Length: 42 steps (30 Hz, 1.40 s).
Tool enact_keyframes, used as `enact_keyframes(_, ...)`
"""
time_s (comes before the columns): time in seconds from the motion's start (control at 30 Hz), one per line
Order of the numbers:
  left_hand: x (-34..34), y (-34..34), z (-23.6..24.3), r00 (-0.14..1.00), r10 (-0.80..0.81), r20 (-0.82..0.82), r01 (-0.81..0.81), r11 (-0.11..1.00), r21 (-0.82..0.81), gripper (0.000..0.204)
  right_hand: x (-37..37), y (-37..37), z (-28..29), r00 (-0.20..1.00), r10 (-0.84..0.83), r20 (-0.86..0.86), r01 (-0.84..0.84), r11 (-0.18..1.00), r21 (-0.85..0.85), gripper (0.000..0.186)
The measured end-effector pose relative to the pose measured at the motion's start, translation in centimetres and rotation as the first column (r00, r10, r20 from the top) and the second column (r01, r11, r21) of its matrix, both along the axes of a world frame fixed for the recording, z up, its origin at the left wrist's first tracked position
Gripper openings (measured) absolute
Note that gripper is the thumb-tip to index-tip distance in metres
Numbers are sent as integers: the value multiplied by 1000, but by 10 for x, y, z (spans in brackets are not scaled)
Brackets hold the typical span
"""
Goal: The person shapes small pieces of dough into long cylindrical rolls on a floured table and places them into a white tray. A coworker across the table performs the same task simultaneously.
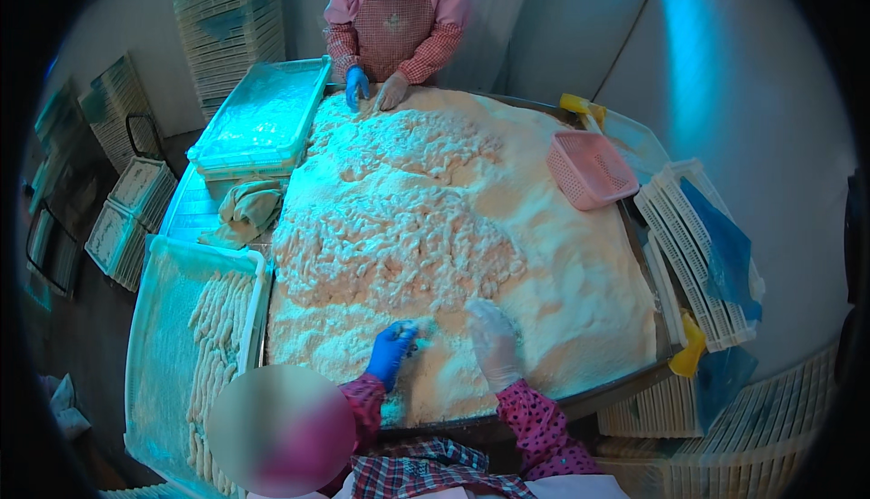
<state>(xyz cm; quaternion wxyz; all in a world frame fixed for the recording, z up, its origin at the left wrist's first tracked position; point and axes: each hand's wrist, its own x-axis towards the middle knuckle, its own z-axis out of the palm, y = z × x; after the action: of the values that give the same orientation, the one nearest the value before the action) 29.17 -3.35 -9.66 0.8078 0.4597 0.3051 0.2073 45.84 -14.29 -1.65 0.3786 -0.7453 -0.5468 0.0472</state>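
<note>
Before me a table is heaped with pale crumbs or flour (580, 272). In the middle lies a mound of coated, strip-like pieces (390, 245). My left hand (391, 354), in a blue glove, is low over the crumbs at the mound's near edge. Its fingers are curled in, and what they hold, if anything, cannot be made out. To its right, my right hand (495, 347), in a whitish glove, rests on the crumbs with fingers stretched toward the mound. At left, a tray (163, 336) carries rows of long coated strips (220, 318).
Across the table stands a co-worker (394, 28) with gloved hands on the crumbs. Stacked trays (263, 118) and a crumpled cloth (249, 209) lie at the left edge. A pink basket (589, 168), yellow scoop (580, 107) and white slatted trays (693, 254) line the right side.
</note>
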Motion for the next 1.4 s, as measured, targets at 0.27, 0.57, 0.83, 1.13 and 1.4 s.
enact_keyframes(0.27,-18,-28,-3,855,252,453,81,798,-598,48,-61,71,9,896,355,-265,-276,915,293,60)
enact_keyframes(0.57,-165,90,79,530,547,648,-423,833,-357,34,78,171,-26,965,-236,110,251,956,-150,14)
enact_keyframes(0.83,-412,123,32,369,916,-157,-769,396,501,46,75,182,-23,954,-275,120,295,933,-207,19)
enact_keyframes(1.13,-426,136,-14,715,647,-263,-511,741,435,47,100,194,-39,953,-224,203,265,943,-203,27)
enact_keyframes(1.4,-498,73,21,625,505,-595,-422,860,286,35,68,144,34,831,22,-556,81,984,160,16)
